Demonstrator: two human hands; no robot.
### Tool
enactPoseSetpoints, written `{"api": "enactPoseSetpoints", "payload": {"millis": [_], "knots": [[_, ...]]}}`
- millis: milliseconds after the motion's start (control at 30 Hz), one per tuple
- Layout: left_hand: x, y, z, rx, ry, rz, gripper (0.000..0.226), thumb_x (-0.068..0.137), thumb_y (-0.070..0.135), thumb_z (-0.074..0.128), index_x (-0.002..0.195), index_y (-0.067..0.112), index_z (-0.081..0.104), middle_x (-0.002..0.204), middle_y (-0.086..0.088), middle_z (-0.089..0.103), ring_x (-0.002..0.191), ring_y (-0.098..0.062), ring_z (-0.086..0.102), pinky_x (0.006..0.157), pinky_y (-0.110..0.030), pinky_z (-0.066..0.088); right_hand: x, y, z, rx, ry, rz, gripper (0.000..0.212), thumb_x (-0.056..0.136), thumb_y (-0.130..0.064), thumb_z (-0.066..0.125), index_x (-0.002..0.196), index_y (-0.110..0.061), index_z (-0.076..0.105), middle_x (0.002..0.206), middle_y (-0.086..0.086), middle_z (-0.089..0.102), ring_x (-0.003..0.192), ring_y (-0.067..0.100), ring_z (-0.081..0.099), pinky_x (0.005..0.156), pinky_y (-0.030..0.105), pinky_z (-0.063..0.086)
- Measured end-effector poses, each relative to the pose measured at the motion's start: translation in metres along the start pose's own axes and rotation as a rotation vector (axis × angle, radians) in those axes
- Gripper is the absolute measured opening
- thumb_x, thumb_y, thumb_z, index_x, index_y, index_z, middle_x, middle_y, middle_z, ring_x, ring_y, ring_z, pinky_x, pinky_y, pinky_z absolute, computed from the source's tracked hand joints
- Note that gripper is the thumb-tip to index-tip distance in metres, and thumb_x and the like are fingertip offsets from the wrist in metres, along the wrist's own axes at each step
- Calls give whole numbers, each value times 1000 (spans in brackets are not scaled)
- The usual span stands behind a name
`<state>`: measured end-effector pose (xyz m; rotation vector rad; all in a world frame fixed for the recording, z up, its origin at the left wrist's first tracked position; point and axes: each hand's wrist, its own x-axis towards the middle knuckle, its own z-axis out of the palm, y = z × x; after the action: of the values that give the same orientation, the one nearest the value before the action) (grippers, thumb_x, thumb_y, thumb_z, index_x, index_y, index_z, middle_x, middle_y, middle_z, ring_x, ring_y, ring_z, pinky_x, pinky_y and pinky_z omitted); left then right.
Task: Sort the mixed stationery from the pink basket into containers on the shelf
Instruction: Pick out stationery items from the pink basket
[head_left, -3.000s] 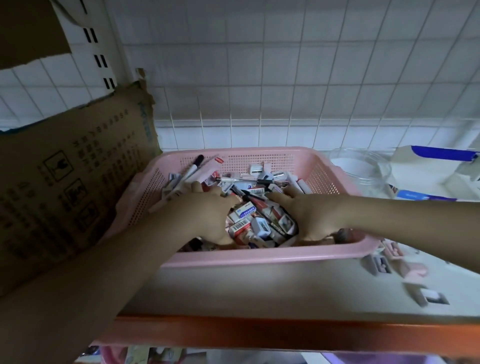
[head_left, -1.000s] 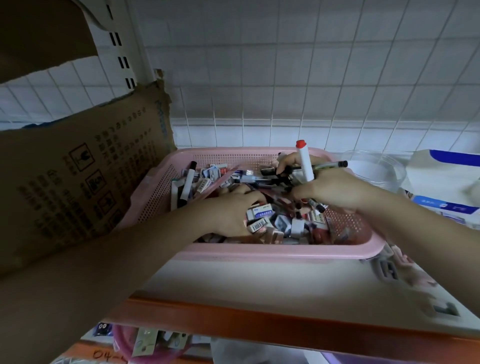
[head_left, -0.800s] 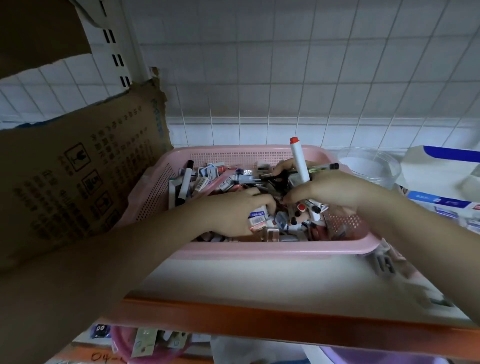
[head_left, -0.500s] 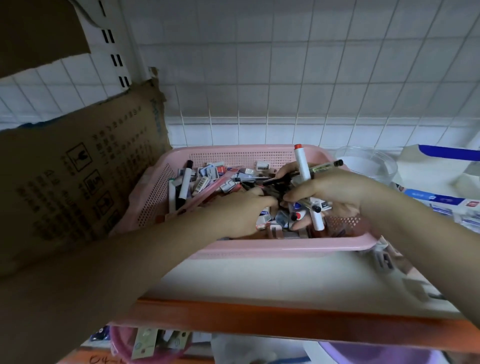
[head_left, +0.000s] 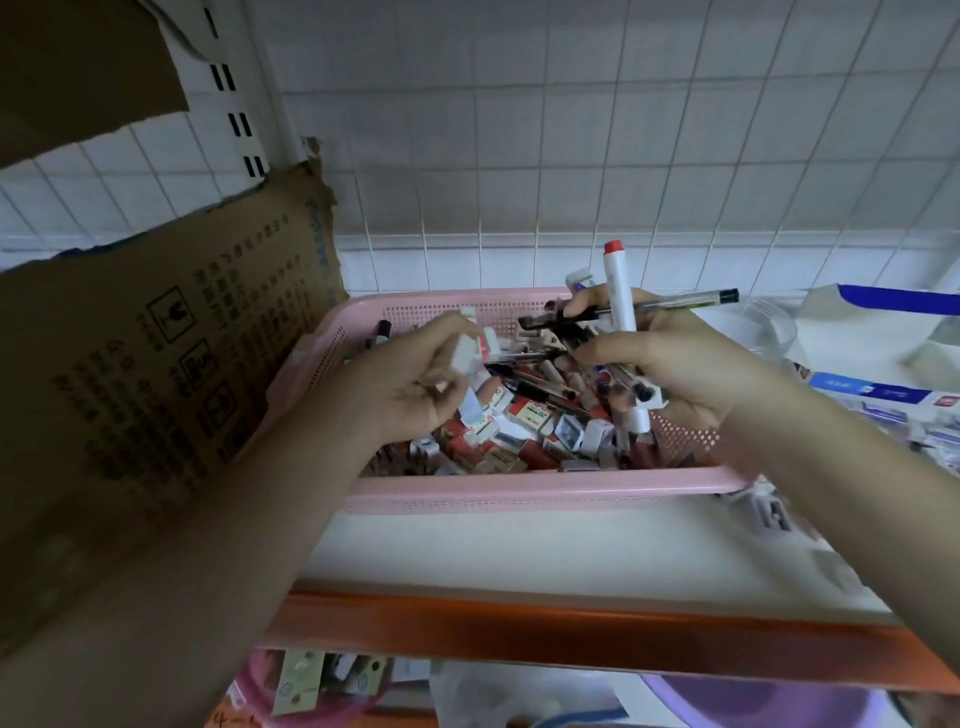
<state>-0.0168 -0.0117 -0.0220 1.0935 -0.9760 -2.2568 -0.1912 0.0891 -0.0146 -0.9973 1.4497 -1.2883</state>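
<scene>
— What have you got hold of?
— My right hand (head_left: 691, 364) grips a bundle of pens: a white marker (head_left: 621, 312) stands near upright, red cap up; a slim black pen (head_left: 670, 304) lies crosswise, tip pointing right. My left hand (head_left: 410, 379) pinches a small white eraser (head_left: 465, 356).
— Where?
— Above the perforated pink basket (head_left: 519, 493).

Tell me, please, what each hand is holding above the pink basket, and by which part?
The right hand grips a bundle of pens around their middles, including a red-capped marker. The left hand pinches small white erasers in its fingers.
</scene>
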Motion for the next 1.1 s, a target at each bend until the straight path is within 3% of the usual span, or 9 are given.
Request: {"api": "enactPoseSetpoints", "payload": {"millis": [133, 200, 333, 400, 500, 567, 733, 867, 1100], "knots": [[-30, -6, 9, -240, -83, 271, 55, 89, 11, 48, 38, 3, 65, 50, -16, 62, 70, -31, 61, 91, -22, 47, -3, 1, 10, 67, -15, -17, 31, 81, 13, 57, 92, -16, 62, 66, 7, 53, 45, 9, 55, 37, 18, 39], [-42, -10, 15, -198, -84, 370, 61, 93, 13, 41, 37, 5, 64, 45, -10, 62, 71, -32, 58, 98, -24, 42, -4, -1, 14, 218, -32, 73, 28, 82, 11, 56, 91, -15, 61, 68, 10, 52, 57, 13, 56, 35, 15, 37], [-35, -11, 17, -196, 58, 318, 23, 101, 3, 35, 86, 15, 47, 78, 10, 51, 49, 13, 57, 52, -1, 43, -1, -7, 21, 566, 76, 144, 31, 84, 14, 46, 82, -15, 56, 73, 12, 51, 69, 21, 53, 32, 11, 32], [-21, -7, 12, -144, 52, 164, 4, 94, 13, 53, 95, 9, 51, 91, -2, 56, 77, 1, 63, 36, -6, 38, 0, -7, 23, 489, 145, 60, 32, 83, 14, 45, 75, -16, 53, 58, 4, 49, 55, 17, 49, 33, 12, 33], [-12, -8, 8, 3, 148, 112, 16, 82, 23, 63, 83, 9, 57, 74, -6, 58, 68, -17, 61, 52, -12, 49, -2, 2, 17, -130, 181, -142, 26, 80, 9, 55, 73, -16, 55, 54, -5, 50, 46, 11, 46, 35, 13, 35], [-9, -9, 12, 162, 271, 232, 11, 80, 21, 62, 76, 12, 58, 72, -6, 60, 68, -17, 60, 54, -19, 49, 1, 11, 12, -586, 136, -293, 22, 78, 5, 61, 77, -17, 59, 77, -1, 54, 55, 4, 53, 43, 7, 38], [-19, -13, 21, 342, 385, 426, 17, 78, 23, 62, 95, 23, 64, 99, -6, 65, 100, -26, 61, 81, -39, 51, 7, 29, 3, -1050, 36, -471, 27, 66, 7, 63, 82, -15, 64, 90, -4, 47, 89, 19, 50, 69, 17, 40], [-24, -15, 28, 293, 318, 499, 7, 83, 18, 57, 78, 15, 61, 53, 6, 58, 73, -19, 59, 61, -26, 45, 11, 32, 0, -975, 70, -498, 27, 68, 8, 60, 80, -16, 66, 93, 7, 53, 91, 22, 52, 78, 29, 42], [-15, -14, 24, -63, 136, 292, 14, 85, 20, 52, 75, 9, 51, 61, -4, 53, 52, -13, 53, 36, -13, 37, 13, 21, 1, -599, 179, -435, 23, 72, 3, 60, 64, -17, 54, 79, -7, 47, 63, 2, 46, 55, 12, 34]]}}
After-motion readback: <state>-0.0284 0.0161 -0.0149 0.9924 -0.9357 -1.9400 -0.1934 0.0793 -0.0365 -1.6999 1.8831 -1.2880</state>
